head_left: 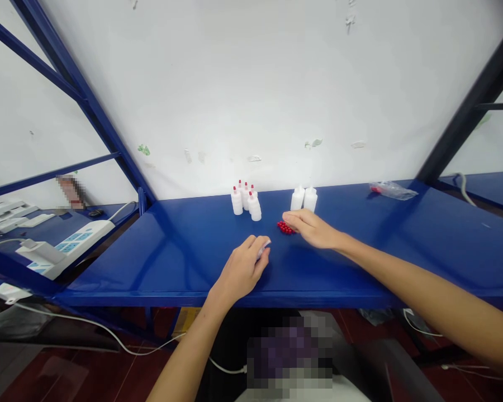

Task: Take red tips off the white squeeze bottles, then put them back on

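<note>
Low over the front half of the blue table, my left hand is closed around a small whitish, translucent piece, mostly hidden by the fingers. My right hand has its fingers pressed together beside a small pile of red caps; whatever it may hold is hidden. Several white squeeze bottles with red tips stand upright in a group beyond my left hand. Just behind my right hand stand white bottles with no red tips showing.
A clear plastic bag with something red in it lies at the table's back right. White power strips sit beyond the left end. Blue frame posts rise at both sides, and a white wall closes the back.
</note>
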`<control>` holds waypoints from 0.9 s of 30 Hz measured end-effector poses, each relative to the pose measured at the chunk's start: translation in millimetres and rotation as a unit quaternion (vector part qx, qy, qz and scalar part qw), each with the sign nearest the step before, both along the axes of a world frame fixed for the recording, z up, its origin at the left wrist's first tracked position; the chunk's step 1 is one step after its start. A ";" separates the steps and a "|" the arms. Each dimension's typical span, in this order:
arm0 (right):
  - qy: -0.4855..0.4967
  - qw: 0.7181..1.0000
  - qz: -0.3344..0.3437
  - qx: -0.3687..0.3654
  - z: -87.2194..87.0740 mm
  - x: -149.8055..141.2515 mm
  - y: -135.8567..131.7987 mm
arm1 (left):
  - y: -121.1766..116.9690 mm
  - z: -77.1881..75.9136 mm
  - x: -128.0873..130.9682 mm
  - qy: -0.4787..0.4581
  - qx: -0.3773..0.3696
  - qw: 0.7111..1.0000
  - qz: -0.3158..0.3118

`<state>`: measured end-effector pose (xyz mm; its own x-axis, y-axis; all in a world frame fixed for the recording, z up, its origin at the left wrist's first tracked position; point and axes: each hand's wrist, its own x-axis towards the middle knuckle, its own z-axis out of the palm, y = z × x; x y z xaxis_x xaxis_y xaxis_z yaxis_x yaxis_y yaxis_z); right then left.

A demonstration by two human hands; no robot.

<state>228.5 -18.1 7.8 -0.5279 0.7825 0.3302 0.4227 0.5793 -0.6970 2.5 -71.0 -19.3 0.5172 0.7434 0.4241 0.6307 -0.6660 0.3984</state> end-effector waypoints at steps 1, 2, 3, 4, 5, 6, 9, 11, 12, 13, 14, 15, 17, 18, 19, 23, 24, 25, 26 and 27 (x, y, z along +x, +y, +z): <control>-0.042 0.998 -0.017 0.034 1.7 5.6 3.1 | 0.1 0.6 0.0 0.001 -0.004 1.000 -0.001; -0.093 0.993 -0.033 0.065 3.2 11.2 6.2 | 0.3 1.1 0.0 0.004 -0.007 1.000 -0.003; -0.147 0.984 -0.052 0.087 4.2 16.4 9.2 | 0.5 1.5 0.0 0.008 -0.010 1.000 -0.005; -0.198 0.972 -0.074 0.099 4.6 21.2 12.2 | 0.7 1.8 0.0 0.012 -0.012 1.000 -0.007; -0.243 0.960 -0.096 0.100 4.6 25.6 14.9 | 1.0 1.9 0.0 0.014 -0.014 1.000 -0.008; -0.281 0.948 -0.112 0.094 4.2 29.4 17.4 | 1.2 1.9 -0.1 0.017 -0.015 1.000 -0.009; -0.348 0.927 -0.120 0.071 2.2 38.1 22.3 | 1.7 1.4 -0.3 0.024 -0.015 1.000 -0.008; -0.360 0.925 -0.111 0.058 1.7 41.5 23.3 | 1.6 1.3 -0.3 0.027 -0.015 0.999 -0.008; -0.364 0.924 -0.109 0.051 1.8 42.4 23.4 | 1.5 1.3 -0.3 0.028 -0.014 0.999 -0.008; -0.368 0.922 -0.109 0.044 2.0 42.6 23.1 | 1.4 1.4 -0.3 0.029 -0.014 0.999 -0.008; -0.373 0.921 -0.108 0.037 2.3 42.3 22.6 | 1.4 1.5 -0.3 0.030 -0.014 0.999 -0.008; -0.377 0.920 -0.105 0.030 2.6 41.4 22.0 | 1.4 1.6 -0.2 0.031 -0.014 0.999 -0.007; -0.379 0.920 -0.097 0.017 3.0 38.3 20.8 | 1.6 1.5 -0.3 0.033 -0.014 0.999 -0.006; -0.375 0.922 -0.091 0.012 3.0 36.5 20.2 | 1.8 1.2 -0.3 0.033 -0.015 0.999 -0.006; -0.370 0.925 -0.084 0.009 3.0 34.7 19.7 | 2.0 1.0 -0.4 0.033 -0.015 0.999 -0.005; -0.358 0.931 -0.074 0.021 4.2 29.9 17.8 | 2.3 -0.1 -0.6 0.032 -0.015 0.999 -0.006; -0.356 0.931 -0.080 0.030 5.3 29.1 16.8 | 2.3 -0.2 -0.6 0.033 -0.015 0.999 -0.006; -0.349 0.932 -0.086 0.044 6.8 28.0 15.1 | 2.3 -0.3 -0.6 0.033 -0.014 0.999 -0.006; -0.336 0.935 -0.091 0.059 8.5 26.2 12.7 | 2.3 -0.3 -0.6 0.033 -0.014 0.999 -0.007; -0.317 0.941 -0.089 0.076 10.1 23.5 9.4 | 2.2 -0.2 -0.5 0.032 -0.015 0.999 -0.007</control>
<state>252.1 -8.7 17.9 -0.5213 0.8464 0.1089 0.8254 0.5325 -0.1876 2.0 -68.7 -19.5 0.5526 0.7478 0.3681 0.6466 -0.6633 0.3768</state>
